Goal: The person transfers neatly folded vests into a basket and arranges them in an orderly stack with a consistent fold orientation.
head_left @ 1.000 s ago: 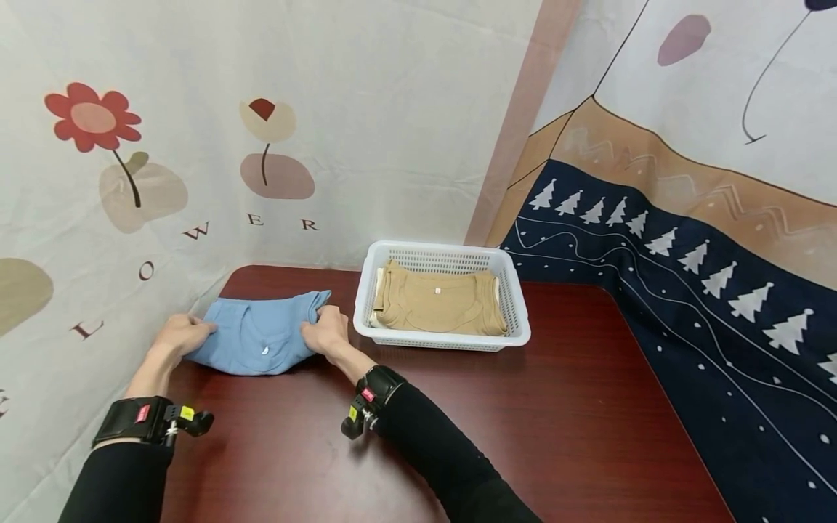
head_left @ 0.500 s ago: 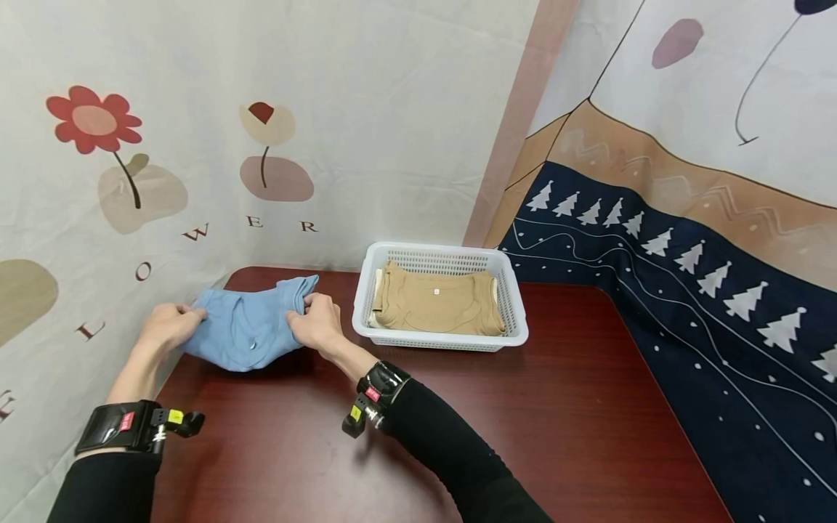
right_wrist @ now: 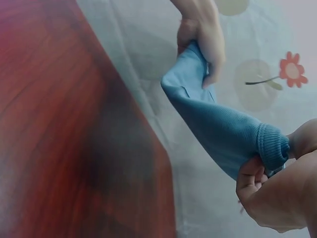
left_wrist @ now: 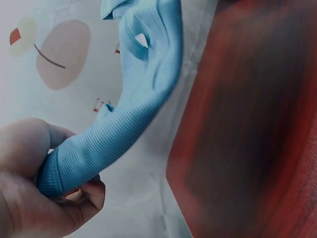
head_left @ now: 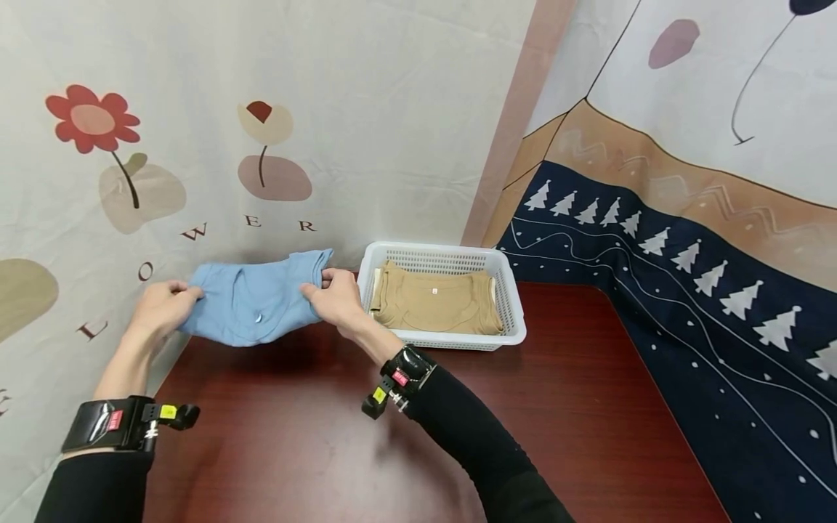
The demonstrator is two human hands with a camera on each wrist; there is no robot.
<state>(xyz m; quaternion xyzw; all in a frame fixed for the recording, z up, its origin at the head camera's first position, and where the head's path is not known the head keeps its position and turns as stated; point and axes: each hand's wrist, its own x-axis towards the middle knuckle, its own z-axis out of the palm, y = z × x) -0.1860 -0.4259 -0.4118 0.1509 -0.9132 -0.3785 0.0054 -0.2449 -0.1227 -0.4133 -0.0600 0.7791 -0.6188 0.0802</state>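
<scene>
A folded light-blue garment of ribbed knit hangs between my two hands above the table's left side, sagging a little in the middle. My left hand pinches its left end; in the left wrist view the thumb lies on one side of the ribbed cloth and curled fingers on the other. The opposite end is gripped by my right hand, close to the basket's left wall. Curled fingers hold the thick ribbed edge in the right wrist view. A small white mark shows on the garment's front.
A white perforated plastic basket stands at the back of the dark red table. In it lies a folded tan garment over something cream. A printed curtain hangs behind, and a navy patterned cloth borders the right.
Both hands have lifted the blue garment off the table. It first shifted slightly left, then rose, with the right hand moving right toward the basket. The basket's contents look the same.
</scene>
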